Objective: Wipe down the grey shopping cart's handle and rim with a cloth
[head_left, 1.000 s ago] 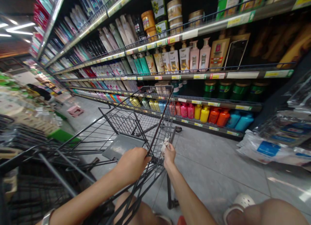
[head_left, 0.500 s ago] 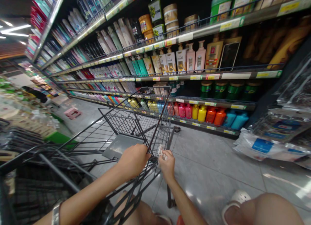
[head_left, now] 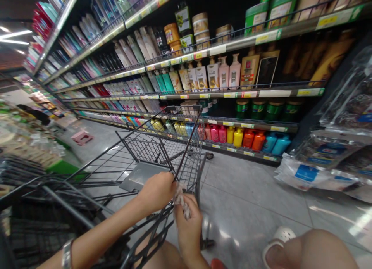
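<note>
A dark wire shopping cart (head_left: 187, 144) stands before me, with a grey flap (head_left: 145, 173) inside it. My left hand (head_left: 158, 189) is closed around the cart's frame near the corner, wearing a silver bracelet at the wrist. Just to its right, my right hand (head_left: 189, 222) pinches a crumpled whitish cloth or tissue (head_left: 182, 202). That crumpled piece lies against the cart's rail, close beside the left hand's fingers. The fingertips of the left hand are partly hidden behind the rail.
Shelves with shampoo bottles (head_left: 213, 74) and colourful bottles (head_left: 238, 137) run along the far side. Plastic-wrapped packs (head_left: 314, 172) hang at the right. A pink stool (head_left: 82, 138) stands on the tiled floor (head_left: 241, 183) at left. My knees are below.
My right hand has moved left and down along the cart with the crumpled cloth or tissue. The left hand keeps its hold on the frame. The view has shifted slightly.
</note>
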### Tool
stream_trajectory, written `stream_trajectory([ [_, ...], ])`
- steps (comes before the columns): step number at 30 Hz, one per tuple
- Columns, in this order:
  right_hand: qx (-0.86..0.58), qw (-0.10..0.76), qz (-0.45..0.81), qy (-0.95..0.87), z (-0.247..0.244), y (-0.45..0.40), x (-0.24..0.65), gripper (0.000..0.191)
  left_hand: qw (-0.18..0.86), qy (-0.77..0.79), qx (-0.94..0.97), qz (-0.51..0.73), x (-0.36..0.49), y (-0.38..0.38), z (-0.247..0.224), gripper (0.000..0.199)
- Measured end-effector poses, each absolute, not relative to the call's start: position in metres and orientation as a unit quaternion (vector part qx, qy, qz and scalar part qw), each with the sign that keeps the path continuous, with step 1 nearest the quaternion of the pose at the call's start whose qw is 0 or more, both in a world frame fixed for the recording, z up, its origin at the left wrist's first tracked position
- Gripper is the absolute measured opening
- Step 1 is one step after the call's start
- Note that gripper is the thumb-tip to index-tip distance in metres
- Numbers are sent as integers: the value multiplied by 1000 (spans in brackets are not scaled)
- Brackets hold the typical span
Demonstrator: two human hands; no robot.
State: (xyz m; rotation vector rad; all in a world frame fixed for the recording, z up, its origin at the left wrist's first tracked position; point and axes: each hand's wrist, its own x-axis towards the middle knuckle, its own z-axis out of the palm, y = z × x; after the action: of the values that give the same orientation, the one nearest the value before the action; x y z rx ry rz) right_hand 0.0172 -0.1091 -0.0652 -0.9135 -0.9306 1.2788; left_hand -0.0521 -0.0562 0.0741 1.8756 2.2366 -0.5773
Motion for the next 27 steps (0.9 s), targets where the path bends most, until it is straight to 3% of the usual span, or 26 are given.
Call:
stream_trajectory([
  [13,-451,632,454,-438,-91,-39,-15,37,82,754,609,-232,-38,-60,78,36],
  [27,-527,580,378,-493,-172,2,-28,39,107,759,596,-239,-35,-61,83,35],
])
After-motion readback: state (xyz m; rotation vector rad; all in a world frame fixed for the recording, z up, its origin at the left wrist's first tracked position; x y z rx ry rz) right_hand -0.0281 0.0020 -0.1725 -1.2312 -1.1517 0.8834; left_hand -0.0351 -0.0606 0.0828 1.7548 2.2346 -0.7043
